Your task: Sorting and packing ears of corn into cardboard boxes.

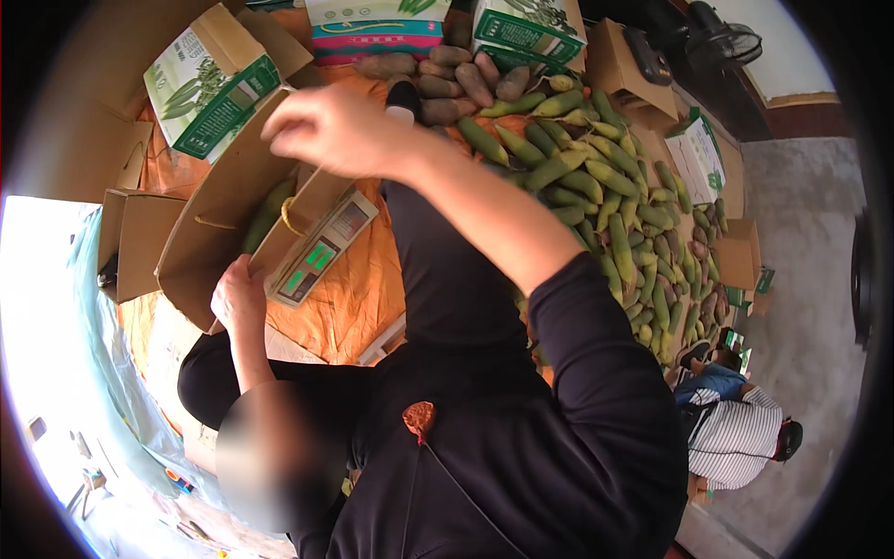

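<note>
An open cardboard box (200, 247) stands in front of me on the left, with a yellow cord handle (291, 216) through its side. One green radish (268, 219) shows inside; the rest of the interior is partly hidden. My left hand (240, 296) is closed on the box's near edge. Over the far end of the box, my right hand (321, 130) hangs in the air with loosely bent fingers and nothing visible in it. Beside the box, a digital scale (321, 252) with lit green displays is partly covered by the box wall.
A large heap of green radishes (610, 177) spreads to the right, with brownish-red tubers (456, 84) at its far end. Printed cartons (209, 84) stand around. An orange sheet (349, 298) covers the floor. At the right, a person in a striped shirt (736, 443) is near the heap.
</note>
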The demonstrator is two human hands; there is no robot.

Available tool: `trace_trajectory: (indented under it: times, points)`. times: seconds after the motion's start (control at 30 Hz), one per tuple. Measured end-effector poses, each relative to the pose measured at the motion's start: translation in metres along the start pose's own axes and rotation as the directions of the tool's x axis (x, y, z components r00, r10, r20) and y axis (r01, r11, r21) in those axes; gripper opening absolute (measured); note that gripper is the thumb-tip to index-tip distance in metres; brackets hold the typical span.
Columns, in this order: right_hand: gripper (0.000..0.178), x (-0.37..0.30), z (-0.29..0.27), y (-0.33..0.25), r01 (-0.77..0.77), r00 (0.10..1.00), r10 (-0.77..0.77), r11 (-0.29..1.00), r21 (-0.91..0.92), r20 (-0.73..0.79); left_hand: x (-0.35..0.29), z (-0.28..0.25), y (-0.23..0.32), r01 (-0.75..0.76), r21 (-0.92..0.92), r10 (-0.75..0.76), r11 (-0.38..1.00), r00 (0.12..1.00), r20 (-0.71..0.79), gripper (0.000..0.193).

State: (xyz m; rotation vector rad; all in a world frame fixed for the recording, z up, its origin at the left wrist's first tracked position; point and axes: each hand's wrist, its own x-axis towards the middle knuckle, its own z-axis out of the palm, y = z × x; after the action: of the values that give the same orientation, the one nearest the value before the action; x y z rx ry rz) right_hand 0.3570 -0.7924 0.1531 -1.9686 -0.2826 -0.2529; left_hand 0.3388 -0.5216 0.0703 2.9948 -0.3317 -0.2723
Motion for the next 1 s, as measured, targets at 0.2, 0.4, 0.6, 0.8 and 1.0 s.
trace_trajectory:
  times: [0.2,0.4,0.6,0.8,1.0]
  points:
    - [0.02,-0.115,-0.103,0.101,-0.357,0.877,0.3,0.929,-0.093,-0.375,0.002,-0.004,0.013,0.035,-0.003,-0.035,0.999,0.998,0.056,0.027]
    - [0.028,-0.298,-0.098,0.211,-0.796,0.604,0.708,0.51,-0.325,-0.367,0.004,-0.001,0.015,0.037,0.01,-0.037,0.999,0.997,0.064,0.026]
    - [0.06,-0.428,-0.05,0.242,-0.909,0.239,0.919,0.098,-0.406,-0.313,0.004,0.003,0.008,0.069,0.0,-0.068,0.998,0.996,0.05,0.026]
    - [0.071,-0.451,-0.025,0.233,-0.864,0.281,0.909,0.1,-0.493,-0.307,0.0,-0.003,0.019,0.045,-0.004,-0.045,0.999,0.999,-0.003,0.024]
    - [0.065,-0.429,-0.02,0.217,-0.803,0.185,0.93,-0.044,-0.594,-0.318,-0.002,0.001,0.01,0.054,-0.032,-0.054,0.998,0.999,0.005,0.02]
